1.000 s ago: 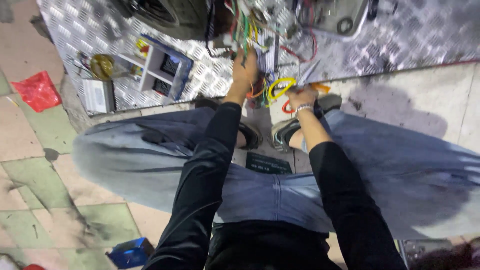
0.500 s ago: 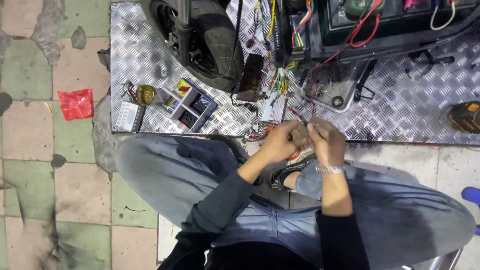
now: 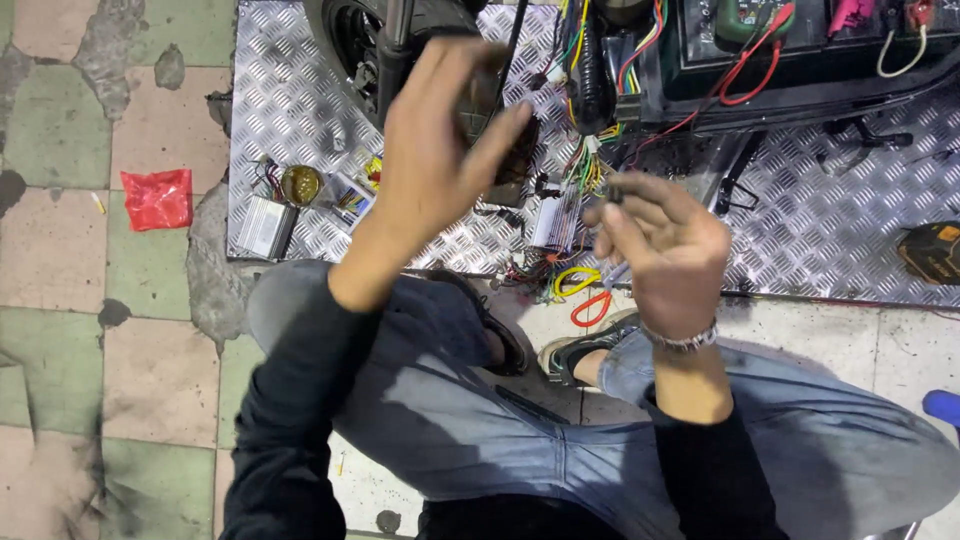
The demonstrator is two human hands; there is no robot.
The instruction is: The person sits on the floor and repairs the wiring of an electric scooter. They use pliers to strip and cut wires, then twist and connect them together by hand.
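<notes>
Small dark part (image 3: 613, 190) pinched at right hand (image 3: 668, 250) fingers (image 3: 625, 222), left hand (image 3: 440, 150) raised

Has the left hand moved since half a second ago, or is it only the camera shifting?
Yes. The left hand has lifted away from the right hand and now sits over the black tyre, well above the knees where both hands met before.
</notes>
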